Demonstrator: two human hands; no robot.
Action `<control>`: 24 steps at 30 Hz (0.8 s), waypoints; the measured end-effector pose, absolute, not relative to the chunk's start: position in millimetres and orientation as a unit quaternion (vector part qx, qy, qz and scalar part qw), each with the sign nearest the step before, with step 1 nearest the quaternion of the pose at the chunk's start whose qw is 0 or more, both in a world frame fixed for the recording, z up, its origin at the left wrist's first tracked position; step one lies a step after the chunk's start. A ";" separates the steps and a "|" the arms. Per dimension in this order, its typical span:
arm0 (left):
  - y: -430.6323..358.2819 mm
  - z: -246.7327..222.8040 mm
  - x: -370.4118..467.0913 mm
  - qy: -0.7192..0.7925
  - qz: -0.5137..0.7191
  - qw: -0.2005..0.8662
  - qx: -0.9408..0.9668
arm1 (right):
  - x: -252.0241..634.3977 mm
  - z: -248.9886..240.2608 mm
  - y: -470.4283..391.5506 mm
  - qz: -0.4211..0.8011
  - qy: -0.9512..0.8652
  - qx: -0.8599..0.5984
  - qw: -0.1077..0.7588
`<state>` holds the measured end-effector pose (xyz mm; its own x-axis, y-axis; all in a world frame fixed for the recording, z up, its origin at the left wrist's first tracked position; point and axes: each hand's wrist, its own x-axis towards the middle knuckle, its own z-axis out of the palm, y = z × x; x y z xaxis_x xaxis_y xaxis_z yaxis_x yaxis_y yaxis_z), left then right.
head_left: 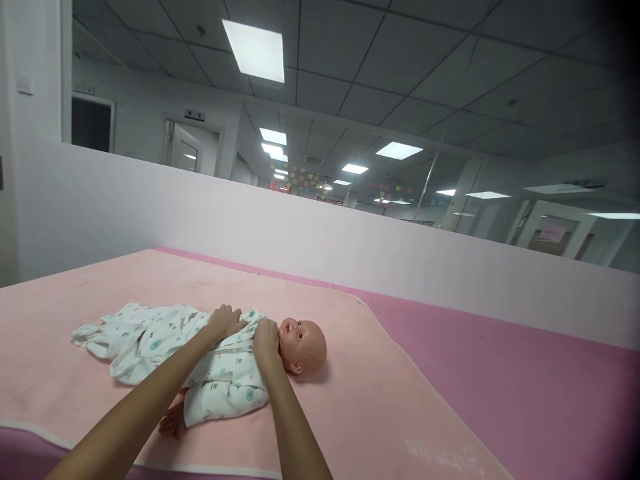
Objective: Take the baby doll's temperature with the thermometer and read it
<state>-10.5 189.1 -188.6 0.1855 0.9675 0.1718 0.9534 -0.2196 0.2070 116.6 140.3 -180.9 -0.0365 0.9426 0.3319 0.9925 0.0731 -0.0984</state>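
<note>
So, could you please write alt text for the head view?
Two bare hands, left hand and right hand, press on the chest of a baby doll in a white printed sleepsuit, lying on a pink blanket beside a white partition.

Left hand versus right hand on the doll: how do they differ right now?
The left hand lies on the doll's chest, farther from the head; the right hand sits at the collar, right against the chin. The left hand's fingers spread flat over the printed white sleepsuit; the right hand's curl into the fabric. Both touch the sleepsuit, over the pink towel.
</note>
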 end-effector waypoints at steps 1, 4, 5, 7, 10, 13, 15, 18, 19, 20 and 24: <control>188.4 -189.8 -10.9 0.624 0.137 0.020 0.769 | 117.2 -181.7 139.9 -0.080 -0.719 -0.673 0.157; 189.0 -193.4 -12.7 0.626 0.147 0.013 0.766 | 119.3 -184.9 138.9 -0.082 -0.729 -0.660 0.162; 189.4 -194.4 -13.5 0.627 0.148 0.016 0.764 | 120.0 -186.1 138.7 -0.084 -0.732 -0.656 0.166; 189.8 -195.6 -14.8 0.631 0.145 0.028 0.762 | 121.3 -188.4 138.6 -0.089 -0.735 -0.648 0.177; 188.4 -195.6 -16.5 0.631 0.143 0.046 0.761 | 122.2 -191.4 138.6 -0.098 -0.730 -0.648 0.194; 186.3 -195.0 -17.7 0.634 0.147 0.059 0.757 | 121.5 -193.2 137.2 -0.112 -0.720 -0.652 0.210; 185.6 -195.2 -18.4 0.639 0.152 0.070 0.751 | 120.3 -193.6 135.2 -0.128 -0.708 -0.658 0.222; 185.4 -195.9 -19.3 0.641 0.162 0.084 0.745 | 118.6 -191.4 131.6 -0.159 -0.701 -0.652 0.243; 185.1 -195.8 -19.6 0.641 0.167 0.088 0.744 | 118.6 -189.8 130.2 -0.167 -0.706 -0.642 0.248; 184.7 -195.6 -19.9 0.642 0.171 0.091 0.742 | 119.2 -187.8 128.5 -0.174 -0.714 -0.630 0.252; 181.8 -193.5 -20.6 0.649 0.185 0.092 0.733 | 128.8 -181.6 116.2 -0.193 -0.745 -0.579 0.269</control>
